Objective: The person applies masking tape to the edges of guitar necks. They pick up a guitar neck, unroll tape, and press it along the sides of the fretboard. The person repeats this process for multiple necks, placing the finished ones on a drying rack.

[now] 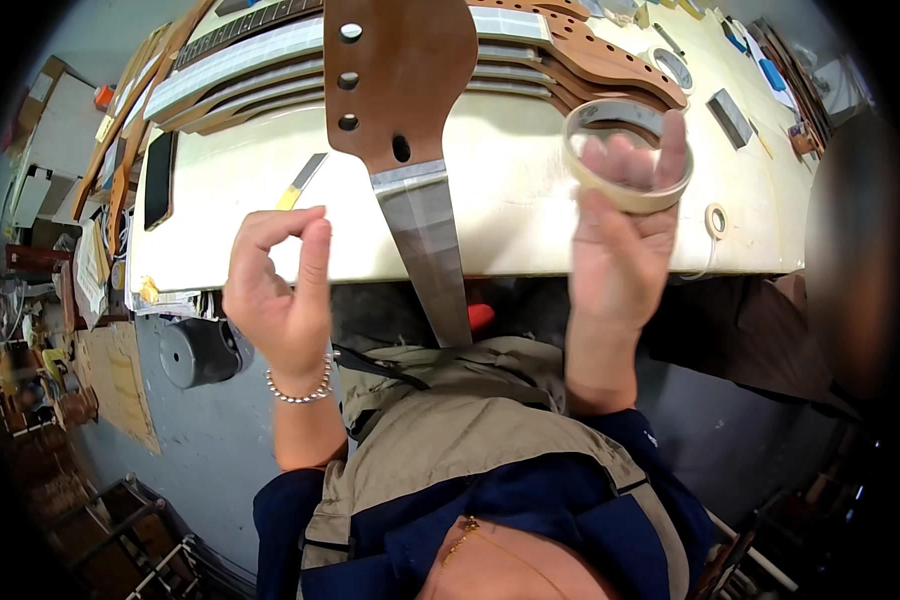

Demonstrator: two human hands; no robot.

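A brown guitar neck [407, 80] lies between my hands, its headstock with tuner holes on the table. Its narrow part, covered with greyish tape [425, 250], sticks out past the table's front edge toward my apron. My right hand [620, 245], slightly blurred, holds a roll of masking tape [577, 165] with fingers through the ring. To the left of the neck, my left hand [282, 270] is raised with thumb and forefinger pinched; whatever may be between their tips is too small to see. A yellow-handled cutter [305, 180] lies just beyond it.
Behind stands a stack of guitar necks [260, 60]. A black phone [159, 180] lies at the table's left, a small tape roll [716, 220] and a grey block [730, 118] at the right. A grey stool [198, 352] stands below; another person's leg [740, 320] is at the right.
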